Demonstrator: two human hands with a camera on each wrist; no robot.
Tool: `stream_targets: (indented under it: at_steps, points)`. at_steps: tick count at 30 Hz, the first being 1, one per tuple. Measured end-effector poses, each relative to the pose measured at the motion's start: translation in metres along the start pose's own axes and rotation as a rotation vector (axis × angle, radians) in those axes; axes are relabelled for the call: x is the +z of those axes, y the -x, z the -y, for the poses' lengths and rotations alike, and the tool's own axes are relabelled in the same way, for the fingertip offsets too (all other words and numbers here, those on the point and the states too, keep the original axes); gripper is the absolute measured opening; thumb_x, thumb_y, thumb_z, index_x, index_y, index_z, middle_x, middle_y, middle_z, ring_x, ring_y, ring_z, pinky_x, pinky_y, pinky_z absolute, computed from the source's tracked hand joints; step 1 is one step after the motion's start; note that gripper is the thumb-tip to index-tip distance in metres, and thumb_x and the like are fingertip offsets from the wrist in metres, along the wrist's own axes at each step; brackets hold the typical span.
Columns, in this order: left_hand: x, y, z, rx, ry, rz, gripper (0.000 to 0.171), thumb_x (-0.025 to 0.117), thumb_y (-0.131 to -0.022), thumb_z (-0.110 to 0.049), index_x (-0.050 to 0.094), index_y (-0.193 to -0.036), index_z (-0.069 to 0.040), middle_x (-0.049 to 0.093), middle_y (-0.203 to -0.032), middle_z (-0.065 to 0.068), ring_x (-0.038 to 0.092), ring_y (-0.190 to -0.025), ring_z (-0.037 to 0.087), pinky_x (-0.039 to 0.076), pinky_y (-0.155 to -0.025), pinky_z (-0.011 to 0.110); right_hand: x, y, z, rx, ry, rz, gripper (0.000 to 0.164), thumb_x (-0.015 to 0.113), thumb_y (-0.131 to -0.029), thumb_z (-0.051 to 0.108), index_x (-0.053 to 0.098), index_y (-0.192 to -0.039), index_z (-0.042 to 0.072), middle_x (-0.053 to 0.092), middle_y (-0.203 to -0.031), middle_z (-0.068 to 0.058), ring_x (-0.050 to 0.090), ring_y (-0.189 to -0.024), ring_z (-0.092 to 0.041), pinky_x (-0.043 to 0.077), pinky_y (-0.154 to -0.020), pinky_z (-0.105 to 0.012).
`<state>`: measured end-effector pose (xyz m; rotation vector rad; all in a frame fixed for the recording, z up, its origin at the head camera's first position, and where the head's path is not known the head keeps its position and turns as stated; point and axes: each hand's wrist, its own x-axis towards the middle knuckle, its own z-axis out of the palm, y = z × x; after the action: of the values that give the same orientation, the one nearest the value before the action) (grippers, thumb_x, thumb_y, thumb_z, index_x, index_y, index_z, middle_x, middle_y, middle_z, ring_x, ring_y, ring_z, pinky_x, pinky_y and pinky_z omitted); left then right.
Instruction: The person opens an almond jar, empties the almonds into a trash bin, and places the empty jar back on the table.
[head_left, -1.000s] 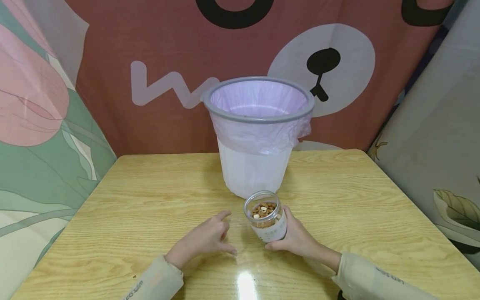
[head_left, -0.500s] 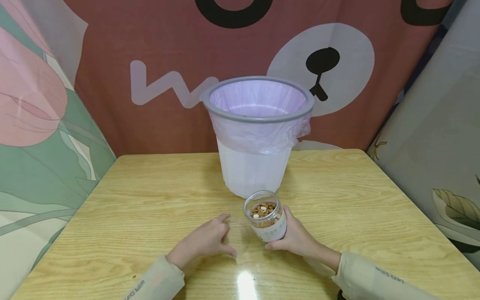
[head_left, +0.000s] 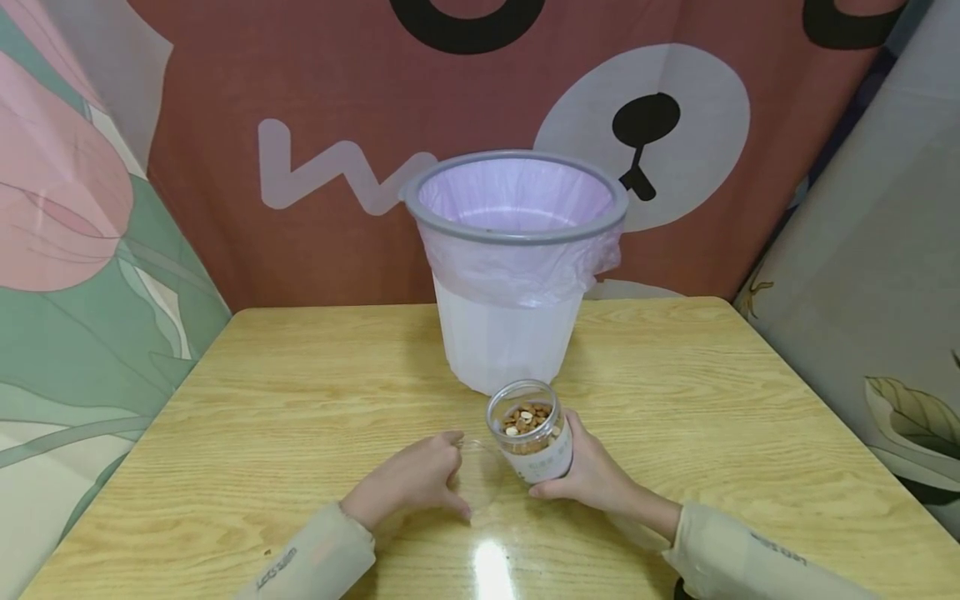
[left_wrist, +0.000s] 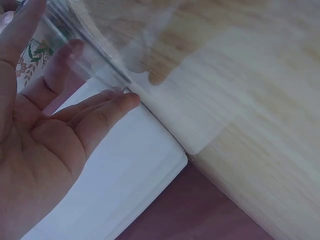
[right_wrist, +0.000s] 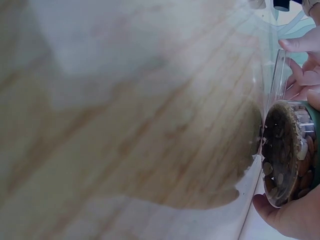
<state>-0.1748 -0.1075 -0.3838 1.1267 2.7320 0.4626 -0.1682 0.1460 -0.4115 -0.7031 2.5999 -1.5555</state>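
My right hand grips a clear jar from its right side. A pale printed label wraps the jar, and brown nut-like pieces with pale flakes show through its open mouth. The jar tilts a little to the left, and its base with the pieces inside appears in the right wrist view. To its left, my left hand holds a round clear lid by the edge, between thumb and fingers. In the right wrist view the lid appears edge-on, close over the table and beside the jar.
Behind the jar stands a white trash bin with a grey rim and a thin lilac bag folded over it. The wood-grain table ends at a reddish printed cloth at the back, with printed cloths on both sides.
My left hand has moved slightly right and its fingers have drawn in on the lid's edge. The lid's outline shows more clearly. My right hand and the jar have stayed in place.
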Motion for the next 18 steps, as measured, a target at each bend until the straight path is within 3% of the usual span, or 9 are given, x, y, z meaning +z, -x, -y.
stream_targets:
  at_steps: [8, 18]
  points:
    - [0.0001, -0.0025, -0.0014, 0.007, -0.079, 0.026, 0.044, 0.079, -0.059, -0.040, 0.046, -0.044, -0.014, 0.048, -0.118, 0.031, 0.059, -0.094, 0.033, 0.047, -0.069, 0.020, 0.0003, 0.0000, 0.0003, -0.003, -0.006, 0.000, 0.096, 0.085, -0.055, 0.024, 0.028, -0.131, 0.005, 0.053, -0.114, -0.005, 0.051, -0.101, -0.022, 0.036, -0.088, -0.045]
    - [0.0026, -0.0019, -0.0033, -0.002, -0.136, 0.023, 0.044, 0.080, -0.056, -0.040, 0.046, -0.046, -0.013, 0.047, -0.119, 0.031, 0.059, -0.094, 0.033, 0.047, -0.077, 0.027, 0.0010, 0.0005, 0.0014, 0.024, 0.000, -0.019, 0.099, 0.086, -0.053, 0.024, 0.028, -0.132, 0.006, 0.054, -0.112, -0.004, 0.052, -0.100, -0.020, 0.036, -0.087, -0.043]
